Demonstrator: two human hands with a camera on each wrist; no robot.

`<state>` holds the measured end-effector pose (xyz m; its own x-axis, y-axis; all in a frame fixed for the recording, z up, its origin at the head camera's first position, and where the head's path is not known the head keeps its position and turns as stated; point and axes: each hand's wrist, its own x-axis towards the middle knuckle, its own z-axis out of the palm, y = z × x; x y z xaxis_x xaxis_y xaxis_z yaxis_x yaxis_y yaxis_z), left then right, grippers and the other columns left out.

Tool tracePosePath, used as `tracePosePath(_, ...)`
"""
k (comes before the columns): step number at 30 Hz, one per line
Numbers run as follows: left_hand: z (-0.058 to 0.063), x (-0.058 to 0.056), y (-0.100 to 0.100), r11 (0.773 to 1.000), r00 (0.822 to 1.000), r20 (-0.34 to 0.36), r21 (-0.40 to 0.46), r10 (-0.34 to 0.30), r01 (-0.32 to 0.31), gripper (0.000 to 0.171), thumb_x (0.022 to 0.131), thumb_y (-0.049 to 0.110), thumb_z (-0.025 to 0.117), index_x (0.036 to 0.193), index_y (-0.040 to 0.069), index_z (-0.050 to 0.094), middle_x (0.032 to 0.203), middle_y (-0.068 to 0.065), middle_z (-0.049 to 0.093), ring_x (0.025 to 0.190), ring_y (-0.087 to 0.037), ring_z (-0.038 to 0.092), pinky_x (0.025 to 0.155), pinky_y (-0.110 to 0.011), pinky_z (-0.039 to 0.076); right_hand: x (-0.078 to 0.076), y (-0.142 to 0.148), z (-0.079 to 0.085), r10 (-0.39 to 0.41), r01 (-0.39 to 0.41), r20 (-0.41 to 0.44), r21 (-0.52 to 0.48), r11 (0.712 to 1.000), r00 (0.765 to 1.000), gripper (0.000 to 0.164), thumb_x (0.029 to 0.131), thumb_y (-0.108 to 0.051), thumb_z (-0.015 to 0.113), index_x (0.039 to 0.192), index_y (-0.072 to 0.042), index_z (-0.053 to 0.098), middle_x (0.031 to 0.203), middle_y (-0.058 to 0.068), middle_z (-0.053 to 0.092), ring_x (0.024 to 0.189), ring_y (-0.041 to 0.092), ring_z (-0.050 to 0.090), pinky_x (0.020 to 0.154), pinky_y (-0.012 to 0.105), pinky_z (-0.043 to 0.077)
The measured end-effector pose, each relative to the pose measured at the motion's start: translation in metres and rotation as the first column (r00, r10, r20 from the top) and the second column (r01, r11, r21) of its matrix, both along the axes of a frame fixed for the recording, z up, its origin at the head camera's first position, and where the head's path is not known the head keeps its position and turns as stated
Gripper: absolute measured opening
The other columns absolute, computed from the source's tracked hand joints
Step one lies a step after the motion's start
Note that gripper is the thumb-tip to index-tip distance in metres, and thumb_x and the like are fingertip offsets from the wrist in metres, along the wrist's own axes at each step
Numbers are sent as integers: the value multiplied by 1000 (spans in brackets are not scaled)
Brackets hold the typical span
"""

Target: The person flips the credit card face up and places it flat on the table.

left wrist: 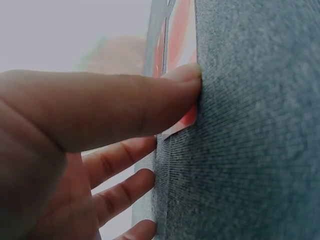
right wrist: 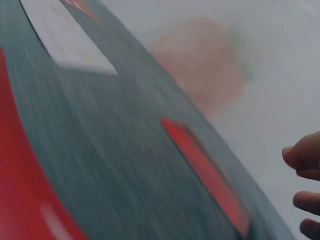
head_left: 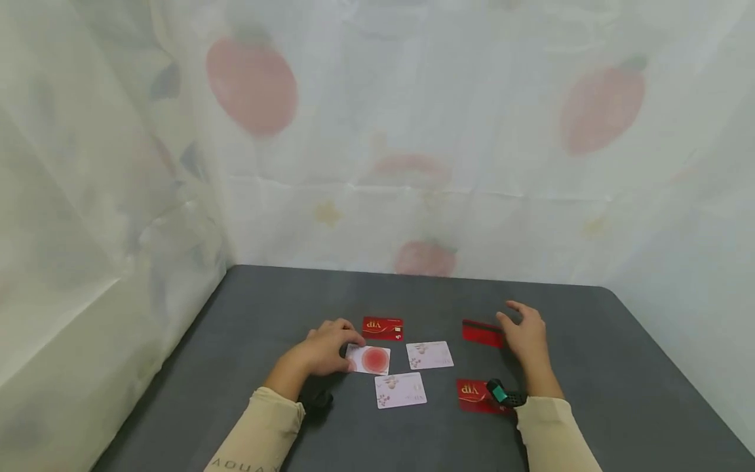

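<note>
At the left of the card group, my left hand [head_left: 324,349] holds a white card with a red circle [head_left: 375,359] by its edges, thumb and index finger on its left end. In the left wrist view the thumb [left wrist: 150,100] lies at this card's edge, low over the table, and the other fingers spread apart. My right hand [head_left: 527,333] is beside the right end of a red card with a dark stripe [head_left: 482,334], thumb and index finger apart and nothing between them. The right wrist view shows its fingers [right wrist: 305,155] away from that red card [right wrist: 207,175].
A red VIP card [head_left: 383,328] lies behind the left hand's card. Two pale flowered cards [head_left: 430,354] lie in the middle, one nearer me. Another red VIP card [head_left: 472,395] is partly under the right wrist's strap. Printed curtains surround the dark table [head_left: 283,288].
</note>
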<state>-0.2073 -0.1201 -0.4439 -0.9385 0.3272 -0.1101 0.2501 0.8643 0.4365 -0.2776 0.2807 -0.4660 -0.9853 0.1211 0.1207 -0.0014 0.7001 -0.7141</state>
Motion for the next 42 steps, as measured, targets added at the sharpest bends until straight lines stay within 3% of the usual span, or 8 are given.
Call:
tracePosePath(6,4,-7,6,1000,1000,-16,22,-2,2,39,78,22,83,116,26,71,128,-2,53,121,-28,44,99,-57,34,1,29,-8,68,-85,121,141,986,990,63,100,-33,55,146,6,37,152,34,28,141,51,24,111,65,23)
tracePosePath(14,1,-12,13,999,1000,-5,37,-1,1,39,79,23,82,116,25,71,129,-2,53,121,-28,44,100,-57,34,8,29,0,21,-33,46,259,965,999,29,94,-19,61,115,-1,72,143,25,50,132,49,42,103,64,35)
tracePosePath(20,4,-14,11,999,1000,-12,33,11,-11,39,79,23,82,116,25,70,130,-3,53,122,-28,43,99,-57,34,7,27,-2,-23,24,-7,247,969,1000,24,93,-19,63,108,-5,75,139,20,56,129,46,47,101,64,36)
tracePosePath(24,7,-14,9,999,1000,-12,49,13,-12,38,79,21,82,115,24,70,129,-3,53,123,-30,44,98,-58,34,2,24,0,-31,39,-50,169,985,998,24,94,-22,65,108,-5,75,128,21,63,121,43,54,97,61,41)
tracePosePath(30,11,-17,10,982,999,6,183,39,-39,36,83,24,77,118,17,68,127,-6,57,123,-30,46,105,-59,36,2,9,10,-19,29,-161,60,998,987,24,95,-23,65,109,-6,73,123,19,65,121,39,55,96,58,44)
tracePosePath(33,17,-16,19,968,999,-38,250,37,-26,37,86,28,74,119,14,66,128,-6,58,125,-29,47,104,-53,41,8,-12,19,36,-23,-244,57,998,969,19,93,-21,69,105,-7,74,119,15,67,118,37,56,95,56,46)
tracePosePath(36,24,-12,31,956,997,-77,292,14,9,35,87,31,74,117,13,67,128,-4,58,125,-26,47,104,-51,43,18,-43,28,165,-147,-330,81,986,929,13,90,-17,73,98,-7,75,114,12,70,116,34,57,96,54,47)
tracePosePath(42,33,-3,54,928,987,-134,351,-82,125,25,90,32,72,110,17,69,122,0,60,120,-23,52,103,-48,44,49,-99,36,446,-420,-361,153,895,819,9,88,-18,75,95,-13,76,115,2,70,125,29,53,103,53,44)
